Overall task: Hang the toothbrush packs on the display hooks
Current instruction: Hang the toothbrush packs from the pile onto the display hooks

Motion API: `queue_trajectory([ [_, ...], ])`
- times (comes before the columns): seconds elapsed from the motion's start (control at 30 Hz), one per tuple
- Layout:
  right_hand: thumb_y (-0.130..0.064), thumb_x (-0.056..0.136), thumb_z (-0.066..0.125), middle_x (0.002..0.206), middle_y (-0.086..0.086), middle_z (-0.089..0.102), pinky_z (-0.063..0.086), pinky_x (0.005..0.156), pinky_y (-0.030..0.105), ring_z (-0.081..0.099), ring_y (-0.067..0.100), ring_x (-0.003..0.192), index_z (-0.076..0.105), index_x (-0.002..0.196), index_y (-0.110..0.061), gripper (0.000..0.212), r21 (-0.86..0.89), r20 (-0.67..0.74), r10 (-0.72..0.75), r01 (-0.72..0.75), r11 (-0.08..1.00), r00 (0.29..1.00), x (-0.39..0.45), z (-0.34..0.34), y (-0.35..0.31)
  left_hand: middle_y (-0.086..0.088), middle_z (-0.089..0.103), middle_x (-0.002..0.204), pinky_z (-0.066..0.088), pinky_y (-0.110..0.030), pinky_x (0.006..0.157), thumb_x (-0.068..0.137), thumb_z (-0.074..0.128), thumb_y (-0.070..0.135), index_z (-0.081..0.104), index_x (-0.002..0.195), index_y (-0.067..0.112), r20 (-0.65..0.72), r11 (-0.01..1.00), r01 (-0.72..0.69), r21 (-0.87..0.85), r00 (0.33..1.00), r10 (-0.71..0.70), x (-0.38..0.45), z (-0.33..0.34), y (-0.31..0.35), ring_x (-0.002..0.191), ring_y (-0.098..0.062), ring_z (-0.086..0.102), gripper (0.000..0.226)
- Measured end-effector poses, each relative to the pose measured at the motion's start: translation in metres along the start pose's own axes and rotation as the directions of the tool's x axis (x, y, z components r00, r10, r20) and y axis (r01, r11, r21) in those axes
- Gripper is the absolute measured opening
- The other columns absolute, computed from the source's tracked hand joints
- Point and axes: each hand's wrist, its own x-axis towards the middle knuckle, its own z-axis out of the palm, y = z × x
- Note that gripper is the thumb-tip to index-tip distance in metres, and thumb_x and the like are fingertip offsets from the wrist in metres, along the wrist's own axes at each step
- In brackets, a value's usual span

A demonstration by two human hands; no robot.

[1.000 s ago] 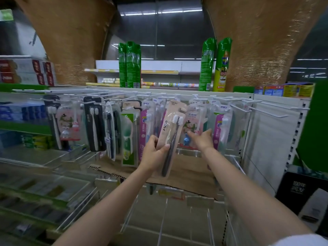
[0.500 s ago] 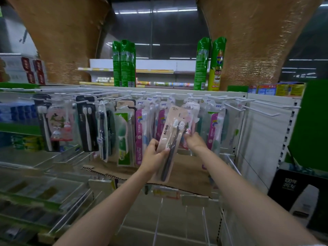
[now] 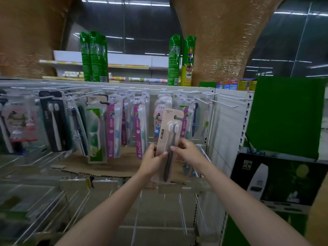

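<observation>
- Left hand [image 3: 154, 159] curled round the left edge of the pink AUBO toothbrush pack [image 3: 168, 139], thumb on its front.
- Right hand [image 3: 189, 150] pinching the same pack's right edge.
- Pack held upright, in front of the hanging packs [image 3: 140, 128], not on any hook.
- Bare white hooks [image 3: 225, 103] up and to the right of the pack.
- Green spray cans [image 3: 188, 61] high above the pack.

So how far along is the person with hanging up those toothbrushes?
Mostly done, it seems: many packs, like the pink pack, already hang in a row. In hand is one beige pack, gripped by the left hand and the right hand in front of the display, not yet on a hook. Left: slide it on. Bare hooks stand to the right. I see no other loose packs.
</observation>
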Motion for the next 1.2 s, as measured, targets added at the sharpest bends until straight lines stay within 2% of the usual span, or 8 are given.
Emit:
queue_trajectory([
  [0.17,-0.021,0.09,0.062,0.108,0.004,0.054,0.041,0.07,0.019,0.055,0.017,0.097,0.047,0.11,-0.011,0.028,-0.127,-0.446,-0.015,-0.047,0.991,0.895,0.008,-0.016,-0.004,0.002,0.055,0.099,0.042,-0.02,0.068,0.092,0.055,0.014,0.047,0.111,0.013,-0.05,0.994,0.06,-0.086,0.997,-0.065,-0.003,-0.001,0.006,0.093,-0.013,0.054,0.02],
  [0.33,-0.035,0.08,0.072,0.148,0.011,0.035,0.033,0.111,0.045,0.038,0.031,0.134,0.022,0.145,-0.009,0.086,0.026,-0.36,0.177,-0.18,0.983,0.916,0.038,-0.019,-0.018,0.002,0.056,0.092,0.041,-0.019,0.065,0.091,0.057,0.012,0.048,0.102,0.01,-0.083,0.995,0.051,-0.082,0.995,-0.058,-0.001,-0.004,0.008,0.086,-0.011,0.054,0.014],
  [0.4,-0.033,0.081,0.071,0.138,0.013,0.046,0.039,0.106,0.041,0.047,0.031,0.126,0.031,0.139,-0.006,0.076,0.008,-0.346,0.214,-0.225,0.974,0.913,0.048,-0.016,-0.023,0.001,0.056,0.089,0.041,-0.02,0.065,0.09,0.058,0.011,0.048,0.096,0.011,-0.081,0.996,0.048,-0.071,0.995,-0.054,0.001,-0.002,0.008,0.086,-0.013,0.055,0.011],
  [0.5,-0.024,0.091,0.06,0.104,0.014,0.058,0.049,0.09,0.04,0.059,0.03,0.097,0.048,0.091,-0.009,0.018,-0.11,-0.374,0.156,-0.211,0.971,0.914,0.052,-0.02,-0.019,0.002,0.055,0.087,0.041,-0.02,0.064,0.09,0.058,0.011,0.048,0.093,0.011,-0.069,0.998,0.035,-0.046,0.997,-0.039,0.002,-0.002,0.011,0.083,-0.013,0.054,0.01],
  [0.63,-0.02,0.097,0.049,0.09,0.01,0.052,0.047,0.065,0.033,0.053,0.022,0.073,0.031,0.067,-0.022,0.035,-0.301,-0.458,0.05,-0.208,0.931,0.888,0.047,-0.042,-0.012,0.001,0.057,0.094,0.042,-0.02,0.068,0.092,0.056,0.014,0.049,0.1,0.012,-0.037,0.998,0.036,-0.051,0.999,-0.038,0.005,-0.009,0.011,0.088,-0.011,0.055,0.011],
  [0.9,-0.026,0.096,0.051,0.09,0.007,0.063,0.055,0.084,0.046,0.065,0.025,0.085,0.052,0.09,-0.009,0.018,-0.061,-0.302,0.024,-0.044,0.997,0.953,0.023,-0.037,-0.008,-0.004,0.058,0.105,0.047,-0.038,0.09,0.092,0.056,0.018,0.05,0.107,0.009,-0.018,0.998,0.056,-0.019,0.998,-0.056,0.008,-0.01,0.007,0.102,-0.02,0.056,0.019],
  [1.07,-0.025,0.096,0.05,0.096,0.007,0.065,0.056,0.073,0.033,0.066,0.022,0.089,0.052,0.105,-0.012,0.016,0.128,-0.269,-0.033,0.069,0.989,0.963,0.014,-0.02,-0.013,-0.004,0.058,0.102,0.048,-0.031,0.08,0.092,0.056,0.017,0.049,0.108,0.007,-0.032,0.998,0.056,-0.039,0.998,-0.057,0.003,-0.012,0.006,0.096,-0.018,0.056,0.02],
  [1.2,-0.029,0.099,0.042,0.091,0.006,0.066,0.055,0.082,0.039,0.065,0.023,0.088,0.055,0.1,-0.011,0.022,0.229,-0.177,-0.018,0.059,0.972,0.984,0.005,-0.014,-0.014,-0.002,0.058,0.098,0.045,-0.023,0.069,0.092,0.055,0.015,0.049,0.103,0.009,-0.023,0.997,0.048,-0.066,0.999,-0.049,0.0,-0.017,0.008,0.092,-0.015,0.057,0.014],
])
